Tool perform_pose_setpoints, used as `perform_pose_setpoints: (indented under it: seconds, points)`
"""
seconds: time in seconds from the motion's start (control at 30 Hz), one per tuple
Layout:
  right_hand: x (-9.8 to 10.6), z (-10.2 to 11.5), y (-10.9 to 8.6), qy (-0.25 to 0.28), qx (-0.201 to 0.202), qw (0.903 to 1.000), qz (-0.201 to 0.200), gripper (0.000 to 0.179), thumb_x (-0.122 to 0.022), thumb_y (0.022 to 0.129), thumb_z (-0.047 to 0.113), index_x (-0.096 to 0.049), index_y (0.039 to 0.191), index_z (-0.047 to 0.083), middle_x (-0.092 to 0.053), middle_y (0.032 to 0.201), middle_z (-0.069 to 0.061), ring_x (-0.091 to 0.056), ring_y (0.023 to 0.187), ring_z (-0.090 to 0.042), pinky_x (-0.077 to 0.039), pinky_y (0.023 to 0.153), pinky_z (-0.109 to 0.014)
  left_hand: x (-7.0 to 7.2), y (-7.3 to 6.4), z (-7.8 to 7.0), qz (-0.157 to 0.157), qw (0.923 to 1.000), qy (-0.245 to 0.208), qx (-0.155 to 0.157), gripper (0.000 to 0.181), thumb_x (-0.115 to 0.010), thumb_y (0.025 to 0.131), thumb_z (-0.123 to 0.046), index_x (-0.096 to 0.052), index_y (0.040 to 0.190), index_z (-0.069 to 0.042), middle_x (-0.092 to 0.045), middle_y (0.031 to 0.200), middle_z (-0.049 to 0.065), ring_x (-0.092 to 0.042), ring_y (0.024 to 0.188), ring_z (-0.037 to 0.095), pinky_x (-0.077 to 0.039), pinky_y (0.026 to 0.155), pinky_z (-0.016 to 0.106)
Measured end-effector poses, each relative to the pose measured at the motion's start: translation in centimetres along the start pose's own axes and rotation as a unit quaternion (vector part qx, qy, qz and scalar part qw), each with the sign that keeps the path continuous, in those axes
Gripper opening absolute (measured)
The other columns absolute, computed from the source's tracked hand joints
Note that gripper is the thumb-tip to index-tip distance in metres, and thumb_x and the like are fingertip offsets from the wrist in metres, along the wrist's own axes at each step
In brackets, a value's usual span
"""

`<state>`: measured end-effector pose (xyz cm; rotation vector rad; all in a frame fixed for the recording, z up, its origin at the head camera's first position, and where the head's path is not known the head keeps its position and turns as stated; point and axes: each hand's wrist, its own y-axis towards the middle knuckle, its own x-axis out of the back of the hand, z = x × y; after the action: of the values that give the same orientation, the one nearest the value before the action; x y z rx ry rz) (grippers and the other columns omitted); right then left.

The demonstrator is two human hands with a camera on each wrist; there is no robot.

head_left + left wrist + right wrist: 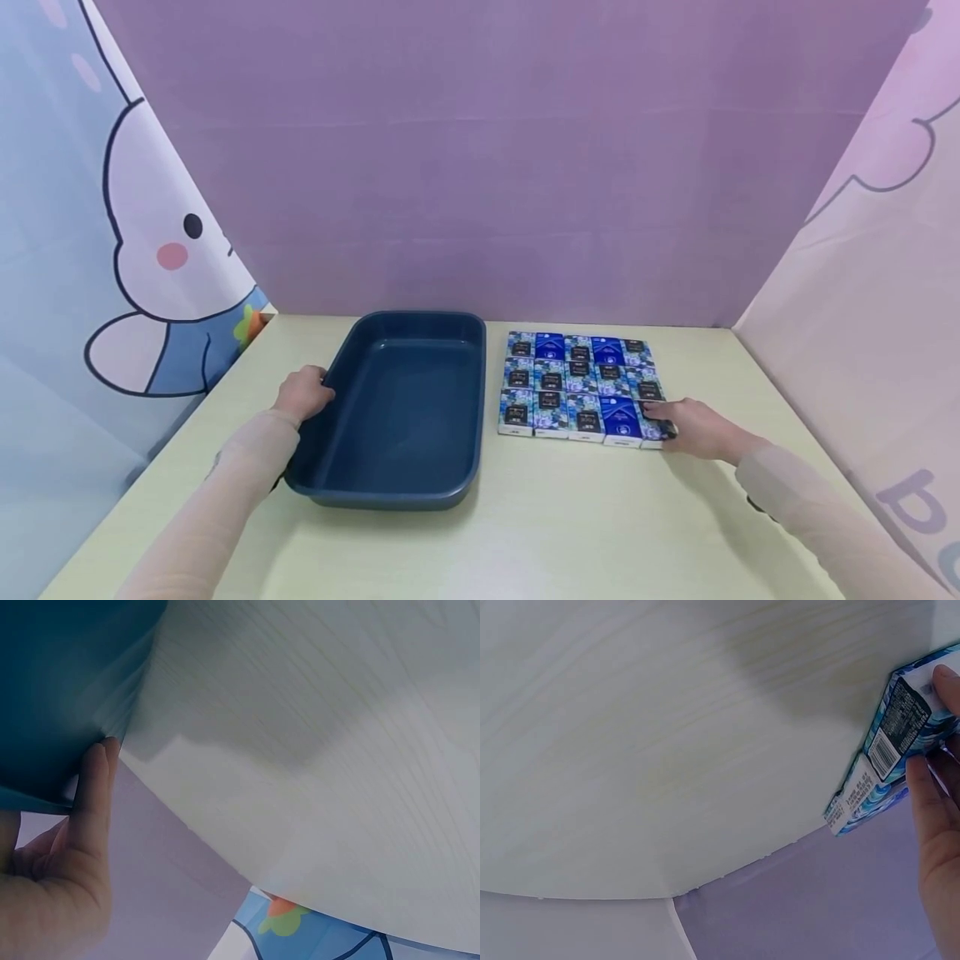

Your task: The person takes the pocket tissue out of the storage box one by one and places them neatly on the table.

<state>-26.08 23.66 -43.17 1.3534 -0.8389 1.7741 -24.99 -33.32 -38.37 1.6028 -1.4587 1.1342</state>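
A deep dark-blue rectangular tray (397,408) stands on the table, left of the middle. My left hand (302,392) grips its left rim; in the left wrist view the fingers lie along the outside of the tray wall (60,690). To the right, small tissue packs lie in three rows, most with a floral print (551,412) and a few plain blue (621,419). At the front right corner, my right hand (701,427) pinches the end floral tissue pack (907,712) between thumb and fingers. That pack still sits in line with its row.
The pale wood-grain table (555,525) reaches back to a purple cloth wall (510,167). Printed cloths hang at the sides, a cartoon one (172,208) on the left and a pale one (885,333) on the right. A narrow strip of table separates tray and packs.
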Motion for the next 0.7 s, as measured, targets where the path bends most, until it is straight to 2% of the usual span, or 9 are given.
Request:
perform_pose_setpoints:
  seconds: [0.3,0.43,0.53,0.63,0.7]
  points:
    - [-0.17,0.20,-0.54,-0.009,-0.002,1.0000,-0.004,0.052,-0.075,0.072,0.013,-0.058,0.119,-0.002,-0.055,0.124,-0.024,-0.054,0.106,-0.045,-0.048,0.083,-0.051,-0.05,0.18,-0.11,0.006,0.9998,0.004,-0.021,0.030,-0.051,0.082,-0.006,-0.057,0.105,0.013,-0.060,0.100,0.031,-0.058,0.077,0.033,-0.048,0.069,0.044]
    - [-0.11,0.24,-0.44,-0.012,0.006,0.9998,-0.013,0.051,-0.075,0.072,0.013,-0.058,0.118,-0.003,-0.054,0.125,-0.024,-0.052,0.108,-0.046,-0.046,0.085,-0.053,0.65,0.36,-0.22,0.021,0.9992,0.003,-0.033,0.027,-0.052,0.080,-0.006,-0.059,0.099,0.012,-0.062,0.096,0.029,-0.057,0.075,0.032,-0.047,0.067,0.043]
    - [-0.21,0.24,-0.33,-0.011,0.014,0.9997,-0.019,0.051,-0.075,0.071,0.012,-0.059,0.116,-0.005,-0.054,0.125,-0.024,-0.051,0.110,-0.047,-0.045,0.087,-0.054,0.83,0.42,-0.11,0.044,0.9987,-0.013,-0.023,0.033,-0.056,0.082,-0.011,-0.057,0.104,0.014,-0.061,0.098,0.030,-0.058,0.077,0.033,-0.049,0.069,0.043]
    - [-0.08,0.44,-0.51,-0.004,0.016,0.9997,-0.017,0.051,-0.075,0.071,0.011,-0.059,0.117,-0.004,-0.053,0.125,-0.024,-0.050,0.111,-0.047,-0.044,0.088,-0.053,0.55,0.55,0.46,0.087,0.9954,-0.038,-0.004,0.051,-0.058,0.086,-0.023,-0.047,0.117,0.017,-0.055,0.110,0.033,-0.058,0.091,0.038,-0.049,0.078,0.047]
    - [0.43,0.79,-0.89,0.002,0.018,0.9997,-0.017,0.052,-0.074,0.071,0.010,-0.058,0.118,-0.004,-0.053,0.126,-0.025,-0.048,0.113,-0.047,-0.043,0.090,-0.054,0.72,0.32,0.63,0.119,0.9918,-0.045,0.009,0.066,-0.058,0.087,-0.030,-0.035,0.126,0.019,-0.046,0.122,0.037,-0.053,0.104,0.044,-0.045,0.087,0.053]
